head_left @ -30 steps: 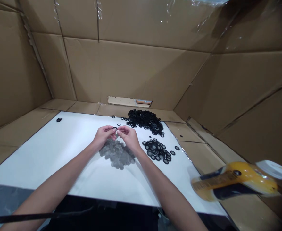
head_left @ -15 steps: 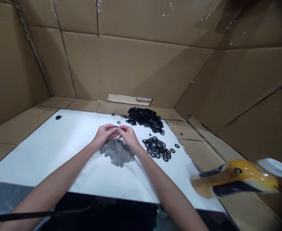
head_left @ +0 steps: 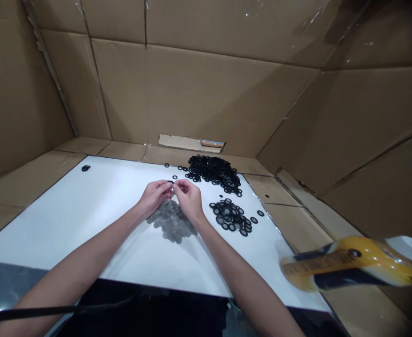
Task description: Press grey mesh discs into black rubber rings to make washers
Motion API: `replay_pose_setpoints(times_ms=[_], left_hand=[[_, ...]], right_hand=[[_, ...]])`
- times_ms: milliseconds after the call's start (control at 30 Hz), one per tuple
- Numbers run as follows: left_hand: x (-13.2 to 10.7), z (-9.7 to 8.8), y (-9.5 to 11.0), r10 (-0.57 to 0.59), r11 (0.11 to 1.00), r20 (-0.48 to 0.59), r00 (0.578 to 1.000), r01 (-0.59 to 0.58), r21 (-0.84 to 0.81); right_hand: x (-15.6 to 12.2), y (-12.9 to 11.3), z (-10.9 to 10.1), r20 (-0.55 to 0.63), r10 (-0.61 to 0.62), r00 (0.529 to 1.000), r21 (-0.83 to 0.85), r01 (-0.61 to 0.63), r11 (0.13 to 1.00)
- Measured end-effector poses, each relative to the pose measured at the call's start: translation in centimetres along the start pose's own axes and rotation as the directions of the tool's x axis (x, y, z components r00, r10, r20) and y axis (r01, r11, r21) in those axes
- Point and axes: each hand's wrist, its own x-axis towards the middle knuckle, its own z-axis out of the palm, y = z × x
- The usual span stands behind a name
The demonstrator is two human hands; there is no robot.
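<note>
My left hand [head_left: 153, 196] and my right hand [head_left: 189, 199] meet above the table, their fingertips pinching a small black rubber ring [head_left: 171, 183]. A small grey disc may sit at the ring, but the fingers hide most of it. Just below my hands lies a heap of grey metal mesh discs [head_left: 172, 222]. Black rubber rings form a large pile [head_left: 213, 172] behind my right hand and a smaller pile [head_left: 229, 215] to its right. A few loose rings lie around them.
A white board [head_left: 86, 224] lies on a cardboard floor, with a small black object [head_left: 85, 168] at its far left. Cardboard walls [head_left: 192, 93] rise on three sides. A blurred yellow-and-black bottle [head_left: 349, 264] hangs at the lower right, and a black cable [head_left: 51, 312] crosses the lower left.
My hands stay together on the ring, with small finger shifts. The whole scene sits slightly higher in the view, and the yellow bottle has shifted slightly right.
</note>
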Motion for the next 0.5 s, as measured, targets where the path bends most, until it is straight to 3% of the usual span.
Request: replay_pose_setpoints(times_ms=[267, 500], left_hand=[[0.0, 0.08, -0.45, 0.028, 1.0, -0.036, 0.999, -0.028, -0.003], [-0.11, -0.27, -0.3, 0.008, 0.994, 0.014, 1.0, -0.01, 0.11]], right_hand=[[0.14, 0.24, 0.37, 0.032, 0.059, 0.998, 0.043, -0.06, 0.997], [0.22, -0.14, 0.16, -0.005, 0.064, 0.998, 0.025, -0.064, 0.998]])
